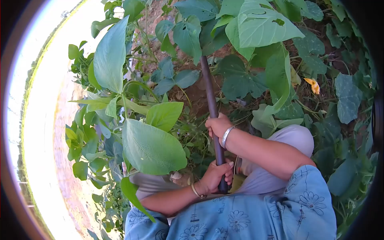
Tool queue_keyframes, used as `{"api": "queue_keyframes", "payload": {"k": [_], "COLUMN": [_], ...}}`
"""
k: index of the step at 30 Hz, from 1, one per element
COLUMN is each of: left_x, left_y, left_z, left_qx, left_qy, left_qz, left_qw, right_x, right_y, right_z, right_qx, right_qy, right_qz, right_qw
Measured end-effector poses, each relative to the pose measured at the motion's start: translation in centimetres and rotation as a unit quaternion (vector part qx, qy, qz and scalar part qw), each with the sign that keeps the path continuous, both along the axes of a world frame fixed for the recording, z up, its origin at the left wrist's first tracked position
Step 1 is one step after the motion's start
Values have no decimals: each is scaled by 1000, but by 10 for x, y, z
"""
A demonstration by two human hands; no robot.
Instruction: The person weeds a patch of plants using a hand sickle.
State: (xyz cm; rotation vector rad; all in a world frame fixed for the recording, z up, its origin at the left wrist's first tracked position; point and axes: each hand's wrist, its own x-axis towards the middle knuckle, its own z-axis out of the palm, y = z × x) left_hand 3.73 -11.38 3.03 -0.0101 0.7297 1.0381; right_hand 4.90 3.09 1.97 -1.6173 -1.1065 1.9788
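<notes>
Pole (210, 90), dark brown, straight and slim, runs from just in front of our blue shirt (240, 220) to the leaves (187, 37) that hide its far end. We curl our right hand (219, 126) round it farther up; our left hand (214, 177) wraps it lower down, just beside its blunt near end.

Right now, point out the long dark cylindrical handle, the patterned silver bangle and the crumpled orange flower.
Long dark cylindrical handle (210, 91): head view, middle of upper shaft.
Patterned silver bangle (227, 137): head view, middle of its band.
Crumpled orange flower (313, 86): head view, on its petals.
</notes>
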Motion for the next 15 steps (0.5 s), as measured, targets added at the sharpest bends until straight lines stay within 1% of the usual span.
{"api": "queue_keyframes", "payload": {"k": [1,3,4,6,7,9,10,11,12,13,15], "left_x": [-4,-14,-20,-27,-28,-25,-20,-11,-2,3,11], "left_y": [5,18,27,39,41,41,36,26,16,6,-12], "left_z": [-4,-17,-22,-30,-32,-34,-35,-36,-37,-38,-38], "left_qx": [-3,92,90,114,113,52,52,-8,-68,-66,-101], "left_qy": [0,77,76,155,154,143,143,48,-47,-46,-69], "left_qz": [1,11,11,31,31,26,26,13,-1,-3,-67], "left_qw": [1000,993,993,981,981,988,988,999,997,997,990], "right_x": [-2,-10,-16,-23,-24,-27,-24,-17,-7,3,15], "right_y": [3,10,16,24,26,28,24,18,14,8,-18], "right_z": [12,32,31,28,20,-6,-15,-25,-57,-85,-92], "right_qx": [-3,83,81,198,197,249,182,115,55,-5,57], "right_qy": [0,83,82,55,54,-43,-80,-115,-162,-206,-280], "right_qz": [1,9,10,34,33,44,60,76,149,220,147], "right_qw": [1000,993,993,978,978,967,978,984,974,954,947]}}
